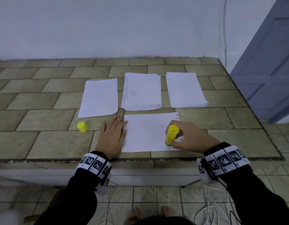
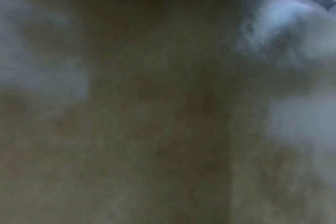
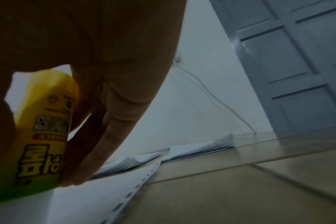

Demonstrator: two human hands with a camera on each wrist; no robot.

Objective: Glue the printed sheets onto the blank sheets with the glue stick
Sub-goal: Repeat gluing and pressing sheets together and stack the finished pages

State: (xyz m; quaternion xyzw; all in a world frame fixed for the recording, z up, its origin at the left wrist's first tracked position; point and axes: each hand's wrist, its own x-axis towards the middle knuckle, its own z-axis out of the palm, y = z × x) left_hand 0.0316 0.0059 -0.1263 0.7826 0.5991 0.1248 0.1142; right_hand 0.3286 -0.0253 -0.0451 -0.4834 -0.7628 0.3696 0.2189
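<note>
1. Three paper stacks are seen across the upper middle of the head view on the tiled table [image 1: 43, 101]: a blank stack [image 1: 99, 97] at left, a printed stack [image 1: 142, 91] in the centre (faint text lines visible), and a third stack [image 1: 186, 90] at right.
2. One single sheet [image 1: 148, 132] is laid landscape below the centre stack, near the table's front edge; punched holes are seen along its right edge [image 3: 132, 192].
3. The glue stick [image 1: 171, 134] is gripped by the right hand [image 1: 190, 137], thumb and fingers curled round the yellow tube; it is tilted, lower end on the sheet's lower right area, open-looking top end facing the camera.
4. In the right wrist view the tube [image 3: 44, 136] is seen at left of frame with printed label, fingers [image 3: 113, 121] wrapped beside it, fingertips down at the sheet.
5. The left hand [image 1: 112, 135] is laid flat, fingers straight and spread, holding nothing; it is pressed on the table at the sheet's left edge, fingers overlapping that edge.
6. The yellow cap [image 1: 82, 126] is seen left of the left hand, apart from it, just below the blank stack.
7. The left wrist view is dark and blurred (nothing readable).
8. A grey door [image 1: 270, 70] is seen at right of frame; white cables [image 1: 212, 213] are on the floor at lower right.
</note>
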